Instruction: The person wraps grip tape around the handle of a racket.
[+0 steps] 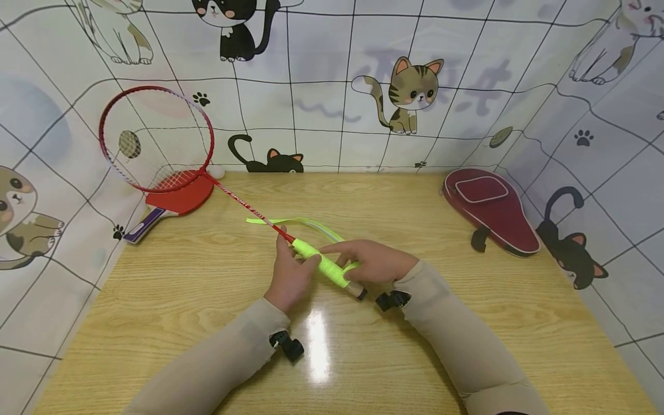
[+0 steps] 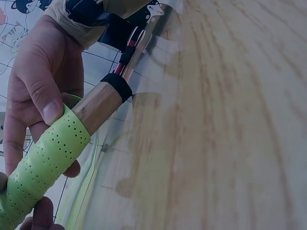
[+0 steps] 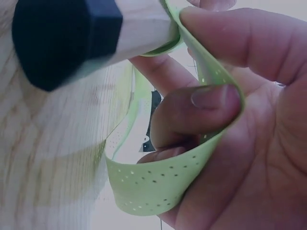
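A red badminton racket (image 1: 241, 200) slants across the table, its head at the back left. Perforated yellow-green grip tape (image 2: 50, 153) is wound round most of its handle. Beyond the wrap, a bare wooden stretch (image 2: 100, 108) and a black butt end (image 3: 67, 38) show. My left hand (image 1: 292, 275) holds the upper handle, thumb on the wrapped part. At the lower end, my right hand (image 1: 376, 260) pinches the tape at the wrap's edge. A loose tape loop (image 3: 148, 184) runs through its curled fingers. The tape's free length (image 1: 311, 223) trails behind the handle.
At the back left, a red table tennis paddle (image 1: 189, 199) lies partly beneath the racket head, beside a white ball (image 1: 215, 172). A dark red paddle case (image 1: 493, 213) lies at the back right. Cat-print sheeting (image 1: 321, 109) walls the wooden table (image 1: 207, 328).
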The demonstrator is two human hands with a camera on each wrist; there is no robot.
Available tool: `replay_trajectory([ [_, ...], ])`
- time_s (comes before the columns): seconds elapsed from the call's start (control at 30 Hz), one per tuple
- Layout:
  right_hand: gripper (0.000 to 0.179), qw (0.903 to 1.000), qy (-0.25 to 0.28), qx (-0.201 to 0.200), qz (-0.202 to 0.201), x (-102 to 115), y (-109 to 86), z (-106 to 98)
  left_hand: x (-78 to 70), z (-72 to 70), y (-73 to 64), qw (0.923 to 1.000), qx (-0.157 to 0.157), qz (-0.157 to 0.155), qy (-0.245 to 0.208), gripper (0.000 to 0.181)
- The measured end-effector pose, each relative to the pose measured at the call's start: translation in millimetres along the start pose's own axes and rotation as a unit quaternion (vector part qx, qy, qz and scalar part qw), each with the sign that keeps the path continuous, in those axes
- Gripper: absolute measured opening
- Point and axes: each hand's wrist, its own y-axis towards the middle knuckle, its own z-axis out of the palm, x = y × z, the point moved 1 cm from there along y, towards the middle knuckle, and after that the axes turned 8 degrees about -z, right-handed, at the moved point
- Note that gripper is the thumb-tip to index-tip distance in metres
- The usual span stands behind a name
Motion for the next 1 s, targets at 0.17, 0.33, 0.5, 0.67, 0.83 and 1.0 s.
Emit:
replay_trajectory([
  [0.17, 0.072, 0.9999, -0.010, -0.004, 0.004, 1.0, 0.4, 0.0, 1.2, -2.0, -0.9, 0.9996, -0.010, -0.009, 0.023, 0.108],
  [0.33, 0.073, 0.9998, -0.021, -0.004, 0.006, -3.1, 2.3, 0.7, 0.1, -2.5, -2.5, 0.9995, -0.009, -0.012, 0.028, 0.108],
  [0.5, 0.073, 0.9997, -0.026, -0.002, 0.004, -4.0, 2.7, 0.4, -1.1, -2.0, -1.8, 0.9998, -0.005, -0.011, 0.018, 0.106],
  [0.67, 0.074, 0.9998, -0.019, 0.003, 0.000, -0.1, 0.4, -1.4, -2.1, -0.5, -1.6, 0.9999, 0.000, -0.011, 0.001, 0.106],
  [0.83, 0.075, 0.9998, -0.011, 0.012, -0.007, 1.7, -1.7, -1.4, -2.2, 0.2, -0.6, 0.9998, 0.004, -0.008, -0.015, 0.105],
  [1.0, 0.075, 0.9999, -0.004, 0.010, 0.003, 2.4, -1.2, 0.0, -2.8, 0.2, -1.3, 0.9999, -0.001, -0.004, -0.010, 0.106],
])
